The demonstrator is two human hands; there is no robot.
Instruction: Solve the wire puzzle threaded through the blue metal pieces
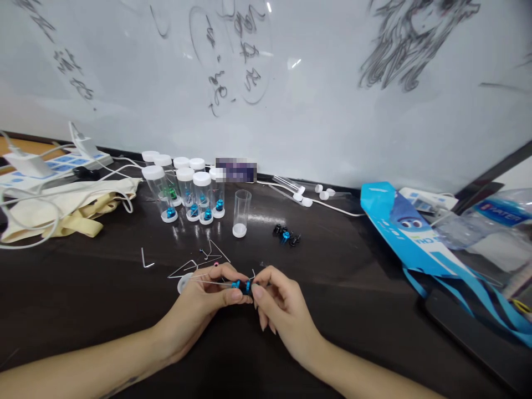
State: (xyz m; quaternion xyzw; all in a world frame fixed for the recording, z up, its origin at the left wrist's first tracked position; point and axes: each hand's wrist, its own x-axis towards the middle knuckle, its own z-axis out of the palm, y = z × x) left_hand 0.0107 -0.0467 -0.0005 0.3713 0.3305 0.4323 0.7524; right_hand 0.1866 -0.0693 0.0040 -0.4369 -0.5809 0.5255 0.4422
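Low in the middle of the head view, my left hand (218,291) is closed around a small blue-and-black metal part (236,285), with a thin metal rod running back over its fingers. My right hand (278,296) pinches the right end of the same part, where a short bent metal tip (253,273) sticks up. Fingers hide much of the part, so its exact kind is unclear. Just behind my left hand lie bent thin wires (183,270) and a white round cap (184,282), partly covered by the hand. A hex key (144,259) rests farther left.
Several capped clear tubes (202,194) with blue or green parts stand at the back left. An uncapped tube (241,213) stands alone, left of small black and blue parts (286,235). Tubes and caps (302,198) lie behind. A blue lanyard card (399,227) lies right.
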